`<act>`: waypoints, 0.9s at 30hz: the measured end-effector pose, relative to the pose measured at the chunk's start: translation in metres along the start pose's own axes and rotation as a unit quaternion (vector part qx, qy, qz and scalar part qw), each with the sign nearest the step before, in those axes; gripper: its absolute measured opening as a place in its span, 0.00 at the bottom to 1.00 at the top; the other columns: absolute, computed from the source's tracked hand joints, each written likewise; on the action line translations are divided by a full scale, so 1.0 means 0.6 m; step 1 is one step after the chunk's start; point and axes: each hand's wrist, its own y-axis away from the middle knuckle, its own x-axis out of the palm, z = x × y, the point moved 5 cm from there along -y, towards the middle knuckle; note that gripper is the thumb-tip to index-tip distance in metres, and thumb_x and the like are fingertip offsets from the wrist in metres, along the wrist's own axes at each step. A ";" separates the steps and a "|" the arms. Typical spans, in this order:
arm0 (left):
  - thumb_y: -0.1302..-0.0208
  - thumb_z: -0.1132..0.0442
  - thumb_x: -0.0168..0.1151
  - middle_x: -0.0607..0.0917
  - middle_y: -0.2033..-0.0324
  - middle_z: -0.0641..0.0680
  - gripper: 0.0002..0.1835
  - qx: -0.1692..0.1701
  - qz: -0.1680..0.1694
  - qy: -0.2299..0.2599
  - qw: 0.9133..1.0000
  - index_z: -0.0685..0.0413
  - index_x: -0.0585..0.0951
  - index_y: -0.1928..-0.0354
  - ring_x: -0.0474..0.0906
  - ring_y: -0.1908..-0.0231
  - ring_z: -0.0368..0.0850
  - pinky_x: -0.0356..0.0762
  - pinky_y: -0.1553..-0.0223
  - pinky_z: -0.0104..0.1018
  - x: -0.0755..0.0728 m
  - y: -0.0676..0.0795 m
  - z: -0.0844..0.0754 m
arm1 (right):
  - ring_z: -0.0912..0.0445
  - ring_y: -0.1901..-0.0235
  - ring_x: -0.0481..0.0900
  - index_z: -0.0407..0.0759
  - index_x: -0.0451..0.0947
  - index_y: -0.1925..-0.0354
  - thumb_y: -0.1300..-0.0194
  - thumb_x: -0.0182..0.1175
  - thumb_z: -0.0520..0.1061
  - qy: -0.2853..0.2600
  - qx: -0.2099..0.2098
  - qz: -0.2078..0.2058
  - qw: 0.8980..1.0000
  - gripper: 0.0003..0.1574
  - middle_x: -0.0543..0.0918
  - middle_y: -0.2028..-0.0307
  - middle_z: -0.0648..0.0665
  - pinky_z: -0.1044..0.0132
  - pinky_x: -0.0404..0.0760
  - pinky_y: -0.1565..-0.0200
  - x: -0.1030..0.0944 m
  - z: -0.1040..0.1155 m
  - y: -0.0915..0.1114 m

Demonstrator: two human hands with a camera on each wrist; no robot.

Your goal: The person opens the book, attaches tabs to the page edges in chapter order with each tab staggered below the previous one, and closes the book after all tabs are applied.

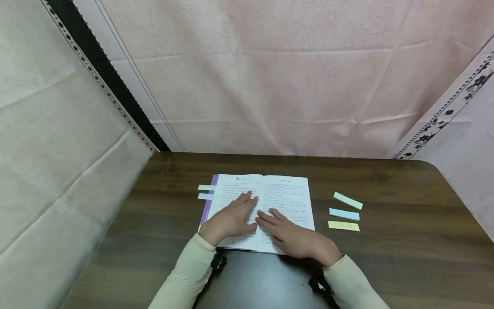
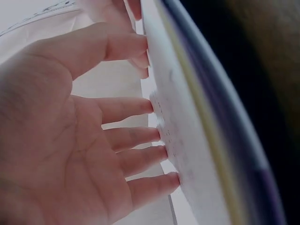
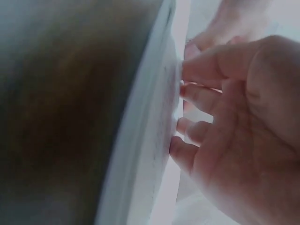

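Note:
An open book with printed pages and a purple cover edge lies on the table. My left hand rests on its left page, fingers spread toward the middle fold. In the left wrist view the fingertips of that hand touch the paper, and the palm is raised off it. On the right page lies my right hand, its fingers reaching toward the fold near the left thumb. The right wrist view shows its fingertips against the page. Neither hand holds anything.
A pale green strip, a blue strip and a yellow strip lie on the wooden table right of the book. Two tabs stick out from the book's left edge. A pale cloth hangs behind the table.

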 end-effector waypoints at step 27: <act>0.33 0.54 0.73 0.57 0.18 0.62 0.44 -0.034 -0.001 -0.003 0.999 0.60 0.66 0.21 0.50 0.18 0.59 0.54 0.22 0.59 0.009 -0.010 -0.006 | 0.30 0.20 0.48 0.30 0.52 0.19 0.24 0.65 0.48 -0.023 0.201 -0.117 0.972 0.50 0.50 0.19 0.26 0.33 0.58 0.25 -0.133 -0.165 -0.022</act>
